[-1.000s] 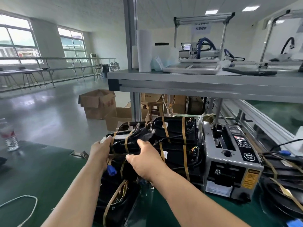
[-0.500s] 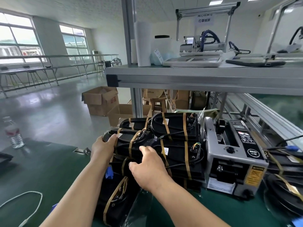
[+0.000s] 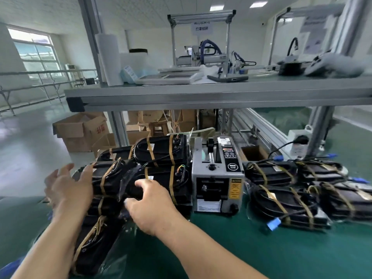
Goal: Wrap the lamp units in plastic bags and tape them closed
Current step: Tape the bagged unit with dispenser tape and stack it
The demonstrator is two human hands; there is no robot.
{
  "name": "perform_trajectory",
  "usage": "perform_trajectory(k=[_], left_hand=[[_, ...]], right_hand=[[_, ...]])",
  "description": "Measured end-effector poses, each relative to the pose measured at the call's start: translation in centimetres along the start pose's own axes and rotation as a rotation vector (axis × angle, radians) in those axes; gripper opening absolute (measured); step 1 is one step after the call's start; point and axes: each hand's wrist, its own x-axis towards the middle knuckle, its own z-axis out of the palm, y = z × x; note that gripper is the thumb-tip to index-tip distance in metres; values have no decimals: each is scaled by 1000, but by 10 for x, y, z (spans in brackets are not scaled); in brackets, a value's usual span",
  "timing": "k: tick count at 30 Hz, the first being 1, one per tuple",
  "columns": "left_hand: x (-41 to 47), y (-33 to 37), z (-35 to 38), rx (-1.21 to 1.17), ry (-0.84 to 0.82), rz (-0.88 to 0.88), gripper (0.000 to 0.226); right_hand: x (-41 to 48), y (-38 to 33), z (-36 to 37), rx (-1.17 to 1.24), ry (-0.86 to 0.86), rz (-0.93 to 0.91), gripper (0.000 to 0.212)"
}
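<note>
In the head view, your left hand [image 3: 66, 190] is blurred, with its fingers spread apart at the left end of the taped lamp unit [image 3: 109, 181] on top of the near stack [image 3: 96, 238]. I cannot tell whether it touches. Your right hand [image 3: 153, 206] curls its fingers and thumb around that unit's middle, over crinkled clear plastic [image 3: 128, 178]. The stack sits on the green table [image 3: 241, 248], just beside the grey tape dispenser [image 3: 217, 176]. More lamp units [image 3: 281, 202] lie to the right of the dispenser.

White walls, bright window [image 3: 38, 55], glossy floor [image 3: 30, 150] — grey shelf [image 3: 221, 95]
</note>
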Motion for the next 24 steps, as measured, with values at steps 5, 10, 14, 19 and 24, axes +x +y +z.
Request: perform_trajectory(k=[5,10,14,19,24], left_hand=[[-104,59,14,-198,-107,296,34],[-198,105,52,-392,-349,404,25],[-257,131,92,-402,-551,454,27],[-303,157,144,-261,-716,522,41],[-312,167,193,-26,-799,583,62]], right_hand=[[-45,25,-49,65,107,19,50],[-90,55,-112,105,311,20,34],[-124,93,-168,65,447,69,39],[-157,143,-217,50,625,166,35],[-168,185,-238,13,712,302,41]])
